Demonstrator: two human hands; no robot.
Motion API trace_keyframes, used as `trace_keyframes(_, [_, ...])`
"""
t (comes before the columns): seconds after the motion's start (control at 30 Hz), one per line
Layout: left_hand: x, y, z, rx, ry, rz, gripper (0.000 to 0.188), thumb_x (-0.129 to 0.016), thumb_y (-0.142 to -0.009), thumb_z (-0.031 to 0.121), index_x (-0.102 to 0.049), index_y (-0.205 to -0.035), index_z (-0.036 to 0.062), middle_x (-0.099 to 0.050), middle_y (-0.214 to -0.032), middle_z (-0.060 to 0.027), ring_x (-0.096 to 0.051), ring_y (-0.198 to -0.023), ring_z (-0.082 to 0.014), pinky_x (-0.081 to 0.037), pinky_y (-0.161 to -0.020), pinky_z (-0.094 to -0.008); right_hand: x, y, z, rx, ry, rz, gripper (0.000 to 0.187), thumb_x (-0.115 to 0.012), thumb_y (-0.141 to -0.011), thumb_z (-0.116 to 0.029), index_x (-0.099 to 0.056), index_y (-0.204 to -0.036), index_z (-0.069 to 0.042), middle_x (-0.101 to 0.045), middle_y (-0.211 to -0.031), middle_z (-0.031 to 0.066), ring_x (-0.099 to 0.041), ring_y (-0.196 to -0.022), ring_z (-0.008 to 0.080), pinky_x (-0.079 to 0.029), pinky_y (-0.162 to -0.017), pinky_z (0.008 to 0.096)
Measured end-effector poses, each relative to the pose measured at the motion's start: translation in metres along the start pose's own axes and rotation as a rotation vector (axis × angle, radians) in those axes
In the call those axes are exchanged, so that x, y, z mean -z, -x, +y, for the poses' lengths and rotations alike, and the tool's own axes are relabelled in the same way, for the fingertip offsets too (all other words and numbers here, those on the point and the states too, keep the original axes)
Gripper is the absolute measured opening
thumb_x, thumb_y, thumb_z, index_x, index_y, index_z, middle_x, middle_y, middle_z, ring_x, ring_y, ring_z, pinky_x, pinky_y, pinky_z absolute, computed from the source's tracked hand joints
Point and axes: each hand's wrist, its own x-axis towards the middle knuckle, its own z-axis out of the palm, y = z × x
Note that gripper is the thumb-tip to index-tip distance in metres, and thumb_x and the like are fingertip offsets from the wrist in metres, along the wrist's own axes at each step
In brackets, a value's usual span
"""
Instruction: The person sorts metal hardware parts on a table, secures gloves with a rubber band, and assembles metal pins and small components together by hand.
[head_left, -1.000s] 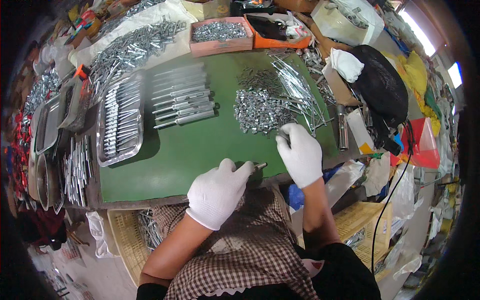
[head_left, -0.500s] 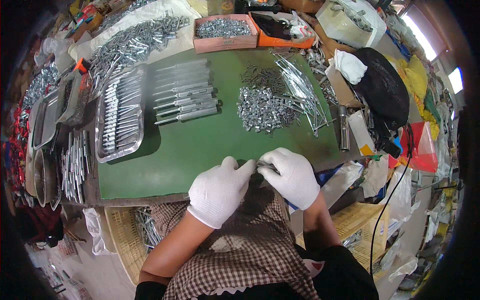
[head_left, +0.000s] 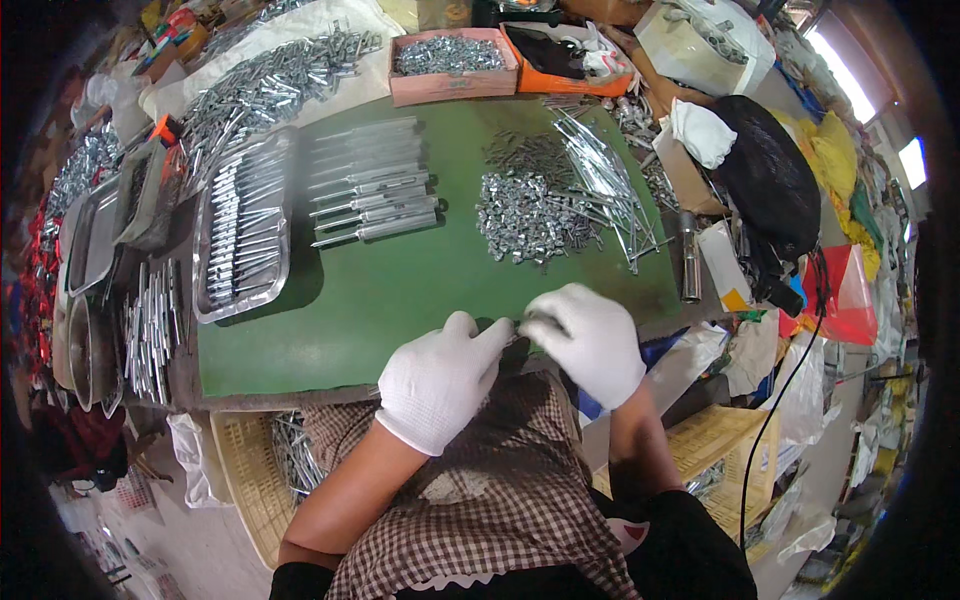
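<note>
Both my hands wear white knitted gloves and meet over the near edge of the green board [head_left: 350,340]. My left hand [head_left: 437,382] is closed, thumb and forefinger pinching a small grey metal part [head_left: 514,337] that is mostly hidden. Close beside it on the right, my right hand [head_left: 590,345] has its fingers bent in a pinch; what lies between them is dark and I cannot make it out. Farther off on the board lie a heap of small silver metal fittings [head_left: 520,218], a pile of dark screws [head_left: 535,155] and a bundle of thin metal rods [head_left: 610,190].
Several pointed metal tools [head_left: 385,215] lie in a row left of centre. Left of them stands a metal tray [head_left: 285,265] of similar pieces. A pink box [head_left: 450,88] of small parts and an orange box [head_left: 570,85] line the far edge. Loose metal tubes [head_left: 150,335] lie left.
My right hand has shifted slightly up and turned, its fingertips drawing a little away from the left ones. My left hand stays almost in place.
</note>
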Motion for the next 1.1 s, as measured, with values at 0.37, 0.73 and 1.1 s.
trace_keyframes(0.37, [-0.001,0.0,0.0,-0.019,0.0,0.009,0.023,-0.069,-0.086,0.018,-0.068,-0.109,0.0214,-0.056,-0.079,-0.0067,-0.063,-0.06,-0.0278,-0.05,-0.052,-0.0405,0.003,-0.037,0.041,-0.149,0.192,0.242,0.013,-0.071,-0.085,-0.014,-0.071,-0.096,-0.008,-0.067,-0.096,0.0135,-0.067,-0.088,0.033,-0.053,-0.077,0.0403])
trace_keyframes(0.73, [0.0,0.0,0.0,-0.018,-0.002,0.01,0.026,-0.069,-0.086,0.018,-0.069,-0.111,0.021,-0.057,-0.08,-0.0068,-0.063,-0.061,-0.0275,-0.051,-0.053,-0.0401,0.009,-0.003,0.022,0.007,-0.09,0.072,0.014,-0.063,-0.086,-0.009,-0.068,-0.099,-0.007,-0.066,-0.097,0.0155,-0.065,-0.089,0.0375,-0.052,-0.078,0.0461])
trace_keyframes(1.1, [-0.002,0.002,-0.002,-0.034,0.007,-0.021,0.016,-0.066,-0.087,0.02,-0.067,-0.103,0.0168,-0.056,-0.083,-0.009,-0.065,-0.065,-0.0266,-0.053,-0.054,-0.039,-0.005,-0.005,-0.003,0.137,-0.157,-0.056,0.021,-0.064,-0.084,-0.007,-0.06,-0.105,-0.008,-0.064,-0.093,0.0159,-0.064,-0.086,0.0391,-0.051,-0.074,0.0473])
